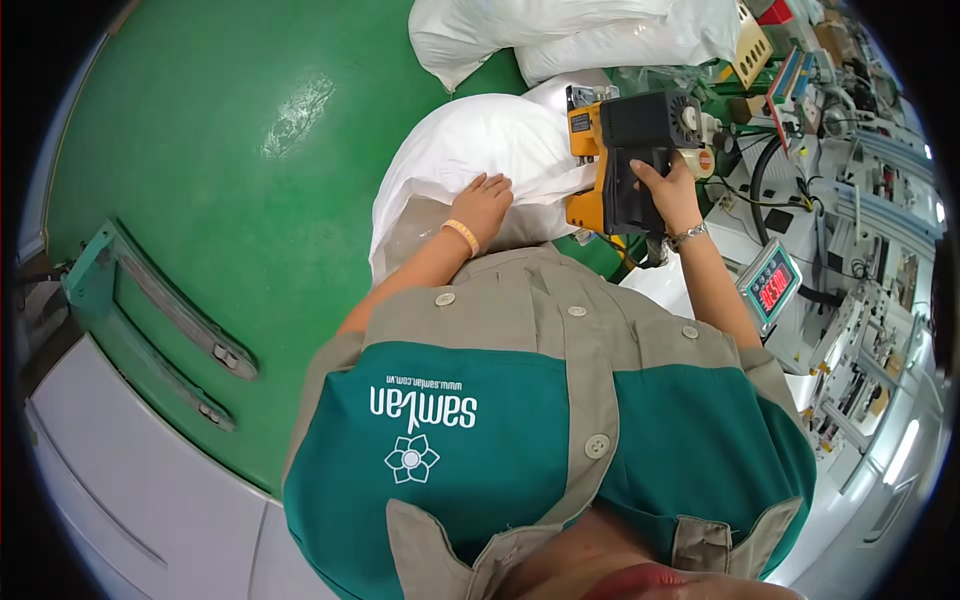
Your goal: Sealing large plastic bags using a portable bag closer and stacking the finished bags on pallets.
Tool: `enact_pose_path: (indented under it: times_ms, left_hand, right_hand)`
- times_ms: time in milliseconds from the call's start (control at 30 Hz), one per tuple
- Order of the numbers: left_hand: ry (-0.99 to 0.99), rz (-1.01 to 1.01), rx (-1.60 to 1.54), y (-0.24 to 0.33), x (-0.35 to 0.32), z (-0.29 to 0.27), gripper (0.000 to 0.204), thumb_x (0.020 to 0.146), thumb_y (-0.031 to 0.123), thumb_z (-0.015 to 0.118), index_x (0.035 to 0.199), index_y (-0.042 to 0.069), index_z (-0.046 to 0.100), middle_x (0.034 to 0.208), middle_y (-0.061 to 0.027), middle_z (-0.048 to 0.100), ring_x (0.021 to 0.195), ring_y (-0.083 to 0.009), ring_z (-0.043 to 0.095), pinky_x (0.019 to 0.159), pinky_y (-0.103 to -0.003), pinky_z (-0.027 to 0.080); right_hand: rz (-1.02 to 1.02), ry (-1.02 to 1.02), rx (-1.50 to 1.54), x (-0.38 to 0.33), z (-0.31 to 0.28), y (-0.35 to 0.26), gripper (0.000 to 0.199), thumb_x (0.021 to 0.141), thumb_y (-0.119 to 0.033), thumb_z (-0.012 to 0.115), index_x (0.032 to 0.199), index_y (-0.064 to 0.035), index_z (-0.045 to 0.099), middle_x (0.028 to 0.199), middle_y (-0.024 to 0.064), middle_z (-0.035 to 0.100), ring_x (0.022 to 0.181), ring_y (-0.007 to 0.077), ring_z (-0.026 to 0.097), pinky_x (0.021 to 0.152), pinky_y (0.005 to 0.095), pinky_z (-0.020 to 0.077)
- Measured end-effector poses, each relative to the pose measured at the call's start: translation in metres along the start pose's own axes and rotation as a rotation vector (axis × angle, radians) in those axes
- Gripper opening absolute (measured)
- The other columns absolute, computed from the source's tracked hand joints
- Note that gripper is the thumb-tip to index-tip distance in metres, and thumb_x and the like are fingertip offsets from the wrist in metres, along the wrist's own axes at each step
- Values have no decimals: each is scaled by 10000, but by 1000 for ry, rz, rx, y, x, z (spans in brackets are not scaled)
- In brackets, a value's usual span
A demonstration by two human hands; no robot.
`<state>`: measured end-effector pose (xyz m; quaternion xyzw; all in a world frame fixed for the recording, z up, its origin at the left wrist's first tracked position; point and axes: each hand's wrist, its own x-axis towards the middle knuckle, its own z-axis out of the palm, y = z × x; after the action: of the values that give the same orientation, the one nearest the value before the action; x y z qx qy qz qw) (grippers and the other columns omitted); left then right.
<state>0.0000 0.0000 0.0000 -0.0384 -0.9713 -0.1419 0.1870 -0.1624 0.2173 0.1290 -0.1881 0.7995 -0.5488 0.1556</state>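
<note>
A full white sack [470, 140] stands in front of me, its upper edge drawn toward the right. My left hand [482, 210] lies on the sack near that edge, fingers stretched out over the material; the thumb is hidden. My right hand [672, 190] is closed round the handle of a yellow and black portable bag-sewing machine [630, 130]. A stretch of the sack's edge reaches the yellow side of the machine. Where sack and machine meet is partly hidden by the machine's body. A cone of pale thread [697, 163] sits at the machine's right side.
More full white sacks [560, 30] lie beyond, at the top. At right, a scale display [770, 285] with red digits stands near my forearm, beside cables and machinery. Pallet-jack forks [180, 300] rest on the green floor [230, 190] at left, near a pale panel [130, 450].
</note>
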Motion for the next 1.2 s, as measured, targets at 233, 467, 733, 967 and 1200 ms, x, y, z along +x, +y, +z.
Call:
enact_pose_path:
  times_ms: [233,467,733,967,1200]
  left_hand:
    - [-161,-151,-2,16,13,-8,84,692,59,475,768,65,511,761,-108,581,762,-248,574,726,-346,452]
    - [-27,-104,-14,19,14,5,28,669,85,508,659,75,485,625,-87,550,587,-260,550,508,-370,437]
    - [3,-98,-26,26,20,2,39,644,94,530,634,78,496,602,-81,557,566,-254,556,510,-362,439]
    - [2,-90,-33,33,20,6,47,632,96,543,636,80,499,615,-85,563,574,-252,559,526,-357,442]
    - [11,-60,-56,36,16,2,105,625,108,570,676,75,484,703,-83,571,662,-243,559,574,-343,440]
  right_hand:
    - [-81,57,-172,11,6,16,397,687,-84,637,1010,33,439,770,80,578,548,125,541,504,235,447]
    - [-141,71,-232,11,10,14,356,662,-111,648,919,50,461,660,112,584,492,179,561,502,275,448]
    - [-137,66,-154,5,18,7,366,667,-139,656,910,55,463,677,132,586,518,192,572,517,290,454]
    - [-111,47,-341,2,28,18,381,696,-138,634,976,41,448,669,97,580,531,162,567,517,268,446]
    - [-149,33,-387,-3,38,13,390,693,-155,647,971,37,454,674,93,582,543,154,567,527,263,447]
